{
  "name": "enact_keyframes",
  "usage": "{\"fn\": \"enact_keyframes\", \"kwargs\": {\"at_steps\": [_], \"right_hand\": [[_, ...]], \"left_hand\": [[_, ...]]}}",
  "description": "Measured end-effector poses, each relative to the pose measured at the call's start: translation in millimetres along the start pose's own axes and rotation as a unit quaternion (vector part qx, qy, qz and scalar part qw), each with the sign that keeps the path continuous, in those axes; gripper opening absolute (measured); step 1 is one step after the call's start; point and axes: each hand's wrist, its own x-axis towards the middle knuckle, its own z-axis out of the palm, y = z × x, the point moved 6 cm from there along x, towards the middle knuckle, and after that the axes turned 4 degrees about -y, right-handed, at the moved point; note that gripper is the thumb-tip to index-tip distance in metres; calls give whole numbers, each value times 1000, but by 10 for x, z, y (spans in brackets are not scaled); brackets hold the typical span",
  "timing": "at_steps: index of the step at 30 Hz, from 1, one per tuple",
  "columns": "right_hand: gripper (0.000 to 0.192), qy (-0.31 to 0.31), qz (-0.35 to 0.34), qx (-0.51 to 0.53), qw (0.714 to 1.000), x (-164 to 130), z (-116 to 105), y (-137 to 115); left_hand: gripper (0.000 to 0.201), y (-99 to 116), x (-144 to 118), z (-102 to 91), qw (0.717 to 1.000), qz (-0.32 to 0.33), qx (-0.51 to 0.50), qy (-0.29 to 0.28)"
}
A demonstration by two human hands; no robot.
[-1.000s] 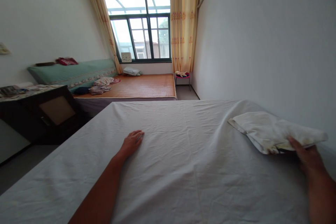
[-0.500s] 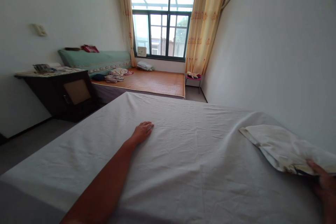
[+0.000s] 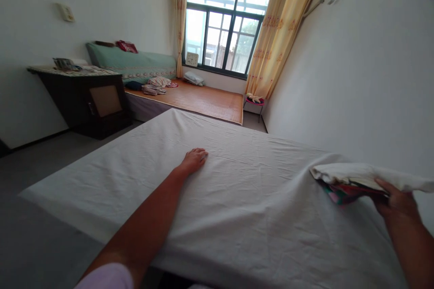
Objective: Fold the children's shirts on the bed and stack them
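We had our left hand (image 3: pixel 194 160) laid flat, palm down and fingers spread loosely, on the white bedsheet (image 3: pixel 237 198) near the middle of the bed, holding nothing. Our right hand (image 3: pixel 396 201) was closed around the near edge of a white pillow (image 3: pixel 359 174) at the bed's right side, close to the wall; its grip pinched the pillow's cover, with the thumb on top. The pillow's edge was lifted off the sheet, and a coloured patterned fabric (image 3: pixel 342 191) showed beneath it. Across the room stood a second bed with a woven mat (image 3: pixel 200 98) and a green bolster (image 3: pixel 135 64). A dark cabinet (image 3: pixel 95 104) stood against the left wall, and yellow curtains (image 3: pixel 281 31) framed the window.
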Motion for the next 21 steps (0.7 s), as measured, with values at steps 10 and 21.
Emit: {"fn": "enact_keyframes", "kwargs": {"at_steps": [10, 21], "right_hand": [[37, -243, 8, -43, 969, -926, 1982, 205], [32, -565, 98, -135, 808, -2489, 3263, 900]], "left_hand": [[40, -20, 145, -50, 990, 36, -120, 63], [56, -121, -35, -559, 806, -48, -579, 116]]}}
